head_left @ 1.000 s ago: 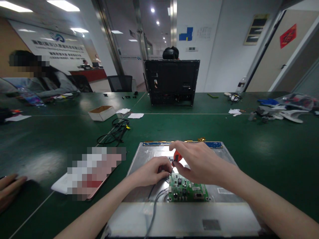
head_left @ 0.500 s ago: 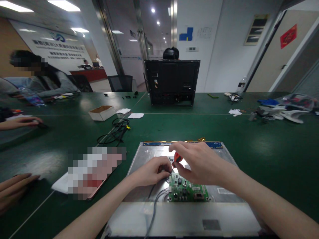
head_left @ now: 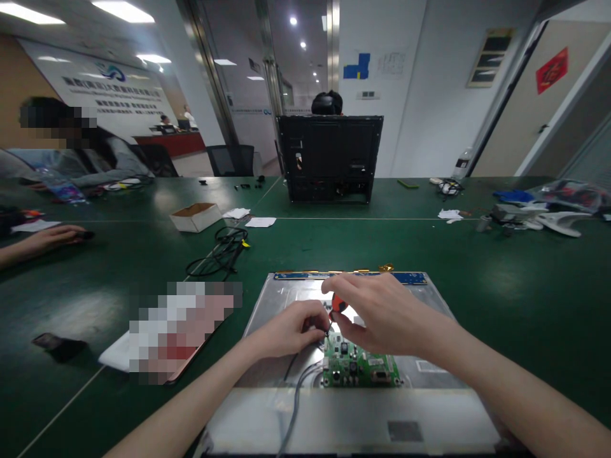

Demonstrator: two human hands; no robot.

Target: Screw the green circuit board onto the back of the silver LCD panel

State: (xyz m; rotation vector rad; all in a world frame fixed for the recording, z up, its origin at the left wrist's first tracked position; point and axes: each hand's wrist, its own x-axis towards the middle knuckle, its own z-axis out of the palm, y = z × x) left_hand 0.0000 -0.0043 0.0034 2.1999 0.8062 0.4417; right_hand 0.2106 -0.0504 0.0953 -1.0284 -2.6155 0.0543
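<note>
A screwdriver with a red and black handle [head_left: 338, 303] stands over the upper left corner of a green circuit board [head_left: 363, 362]. My right hand [head_left: 377, 308] is closed around its handle. Beside the screwdriver's tip, my left hand [head_left: 298, 324] is pinched; what lies between its fingertips is too small to make out. The board lies on the silver metal back of a flat display panel [head_left: 443, 413]. Grey cables [head_left: 294, 407] run from the board's left side towards me. A blue circuit strip [head_left: 413, 278] lines the panel's far edge.
Left of the panel lie a pink and white blurred item [head_left: 210, 331] and a black cable [head_left: 222, 251]. A dark object [head_left: 60, 346] is further left. An open box [head_left: 195, 218] and a black monitor housing [head_left: 331, 159] stand behind. A co-worker's hand [head_left: 62, 235] rests at the left.
My right hand has shifted very slightly left and the screwdriver's handle has turned a little. At the lower left, another person's hand has gone, and a dark object shows there. My left hand stays put.
</note>
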